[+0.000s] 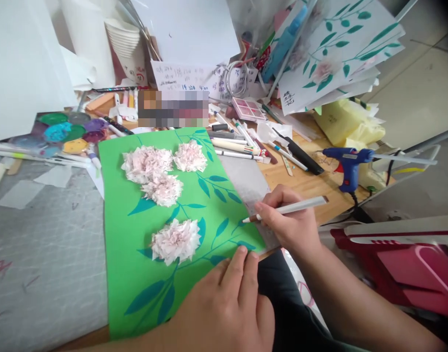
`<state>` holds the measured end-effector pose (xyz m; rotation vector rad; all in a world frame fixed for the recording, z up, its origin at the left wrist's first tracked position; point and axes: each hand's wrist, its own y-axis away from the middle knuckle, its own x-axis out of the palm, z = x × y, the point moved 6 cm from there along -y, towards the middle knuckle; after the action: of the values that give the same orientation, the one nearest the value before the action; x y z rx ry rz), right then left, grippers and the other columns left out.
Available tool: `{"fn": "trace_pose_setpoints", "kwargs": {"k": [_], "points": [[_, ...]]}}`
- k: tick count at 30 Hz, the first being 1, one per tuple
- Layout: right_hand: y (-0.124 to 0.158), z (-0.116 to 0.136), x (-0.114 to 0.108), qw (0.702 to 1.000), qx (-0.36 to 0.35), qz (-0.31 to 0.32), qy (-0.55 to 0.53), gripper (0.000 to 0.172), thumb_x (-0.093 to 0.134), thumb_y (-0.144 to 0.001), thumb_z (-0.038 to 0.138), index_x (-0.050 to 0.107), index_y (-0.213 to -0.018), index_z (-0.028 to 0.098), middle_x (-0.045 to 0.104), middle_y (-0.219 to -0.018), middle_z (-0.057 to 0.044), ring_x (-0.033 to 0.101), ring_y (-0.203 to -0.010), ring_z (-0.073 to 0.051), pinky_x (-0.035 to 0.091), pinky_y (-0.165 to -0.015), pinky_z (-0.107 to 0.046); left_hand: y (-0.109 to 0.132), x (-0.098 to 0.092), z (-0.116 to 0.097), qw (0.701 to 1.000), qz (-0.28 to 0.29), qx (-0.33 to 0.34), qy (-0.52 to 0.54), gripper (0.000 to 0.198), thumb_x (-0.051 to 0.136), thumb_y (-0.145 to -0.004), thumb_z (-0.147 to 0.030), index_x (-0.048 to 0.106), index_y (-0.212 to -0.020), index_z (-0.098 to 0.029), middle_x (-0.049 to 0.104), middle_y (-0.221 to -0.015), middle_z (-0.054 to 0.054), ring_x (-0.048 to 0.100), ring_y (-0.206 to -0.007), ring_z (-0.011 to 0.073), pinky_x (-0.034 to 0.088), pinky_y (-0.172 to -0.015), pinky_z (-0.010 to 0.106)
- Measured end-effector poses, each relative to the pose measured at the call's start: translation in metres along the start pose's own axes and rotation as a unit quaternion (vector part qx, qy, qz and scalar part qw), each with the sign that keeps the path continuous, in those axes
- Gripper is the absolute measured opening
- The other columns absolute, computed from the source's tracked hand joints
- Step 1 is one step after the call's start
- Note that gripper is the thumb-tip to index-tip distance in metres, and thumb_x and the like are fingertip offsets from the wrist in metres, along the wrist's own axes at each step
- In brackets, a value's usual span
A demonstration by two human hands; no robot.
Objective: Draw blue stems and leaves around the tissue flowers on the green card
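A green sheet [128,274] lies on the table, with teal painted stems and leaves and several pale pink, ruffled paper flowers [176,240]. My right hand [292,222] pinches a white and brown marker [301,205], its tip at the sheet's right edge, beside a small teal leaf. Flat on the sheet's lower right part, my left hand [227,303] has its fingers stretched out, the fingertips just below a teal leaf. That hand and its forearm hide the lower edge of the sheet.
A grey cutting mat [48,254] lies left, below a paint palette [58,132]. Scattered pens [235,145] lie behind the sheet. A blue glue gun [350,164] stands right, near a yellow package [348,122]. Paper cups [124,49] and leaf-painted sheets [337,54] are at the back.
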<state>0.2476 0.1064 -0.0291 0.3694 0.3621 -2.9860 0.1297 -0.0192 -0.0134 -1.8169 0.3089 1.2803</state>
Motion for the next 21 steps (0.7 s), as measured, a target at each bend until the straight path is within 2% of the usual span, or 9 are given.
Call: {"fn": "trace_pose_setpoints", "kwargs": {"k": [4, 7, 11, 16, 21], "points": [[0.0012, 0.0019, 0.0001, 0.999, -0.006, 0.019, 0.028, 0.029, 0.071, -0.079, 0.027, 0.051, -0.060, 0.020, 0.055, -0.052, 0.003, 0.052, -0.046, -0.012, 0.037, -0.044, -0.025, -0.0012, -0.0007, 0.0000, 1.000, 0.015, 0.026, -0.006, 0.016, 0.054, -0.084, -0.019, 0.054, -0.070, -0.014, 0.070, -0.109, 0.024, 0.070, -0.099, 0.0344, 0.064, -0.070, 0.037], [0.0019, 0.0053, 0.0018, 0.998, -0.020, 0.023, 0.057, 0.030, 0.070, -0.080, 0.026, 0.049, -0.059, 0.021, 0.052, -0.050, 0.004, 0.048, -0.044, -0.010, 0.035, -0.043, -0.025, -0.0016, -0.0004, 0.0013, 0.999, 0.022, 0.036, -0.003, 0.019, 0.056, -0.085, -0.024, 0.053, -0.069, -0.015, 0.069, -0.110, 0.024, 0.069, -0.101, 0.0345, 0.063, -0.072, 0.037], [0.0012, 0.0077, 0.0013, 0.996, -0.026, 0.004, 0.084, 0.030, 0.066, -0.080, 0.023, 0.047, -0.058, 0.021, 0.052, -0.051, 0.004, 0.045, -0.045, -0.010, 0.033, -0.044, -0.026, -0.0022, 0.0013, 0.0026, 0.999, 0.028, 0.040, -0.008, 0.019, 0.055, -0.086, -0.026, 0.054, -0.071, -0.015, 0.069, -0.111, 0.023, 0.069, -0.101, 0.0340, 0.063, -0.072, 0.036], [-0.0019, 0.0075, -0.0037, 0.997, -0.013, -0.026, 0.078, 0.027, 0.062, -0.079, 0.020, 0.046, -0.057, 0.022, 0.051, -0.051, 0.003, 0.052, -0.049, -0.013, 0.037, -0.048, -0.028, -0.0014, -0.0017, 0.0021, 0.999, 0.018, 0.036, -0.016, 0.018, 0.052, -0.086, -0.024, 0.054, -0.070, -0.015, 0.070, -0.111, 0.019, 0.070, -0.100, 0.0311, 0.063, -0.071, 0.032], [-0.0037, 0.0070, -0.0049, 0.997, -0.007, -0.037, 0.060, 0.027, 0.062, -0.079, 0.017, 0.047, -0.057, 0.021, 0.049, -0.050, 0.005, 0.053, -0.049, -0.014, 0.037, -0.049, -0.028, -0.0032, -0.0006, 0.0043, 0.999, 0.024, 0.029, -0.022, 0.015, 0.053, -0.084, -0.023, 0.054, -0.071, -0.016, 0.070, -0.112, 0.018, 0.070, -0.100, 0.0297, 0.063, -0.070, 0.031]]}}
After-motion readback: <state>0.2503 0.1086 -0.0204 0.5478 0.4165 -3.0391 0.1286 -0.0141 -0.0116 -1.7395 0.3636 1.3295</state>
